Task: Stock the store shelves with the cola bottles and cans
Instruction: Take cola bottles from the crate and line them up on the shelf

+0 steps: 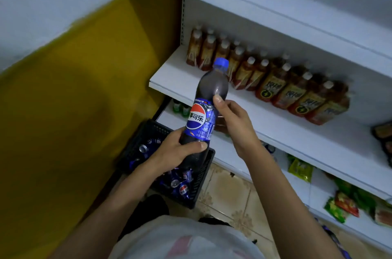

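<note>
A dark cola bottle (206, 106) with a blue cap and blue label is held up in front of the white shelf (169, 80). My left hand (180, 150) grips its lower body, thumb across the front. My right hand (231, 118) holds its upper part from the right, thumb pressed on the shoulder. Below them stands a black crate (203, 176) on the floor with several cola cans (180, 184) and bottles inside. The left front part of that shelf is bare.
Rows of amber drink bottles (275, 82) with white caps fill the back and right of that shelf. Green-capped bottles (179, 108) stand on the shelf below. Snack packets (343, 205) lie on the lower right shelves. A yellow wall (74, 99) closes the left side.
</note>
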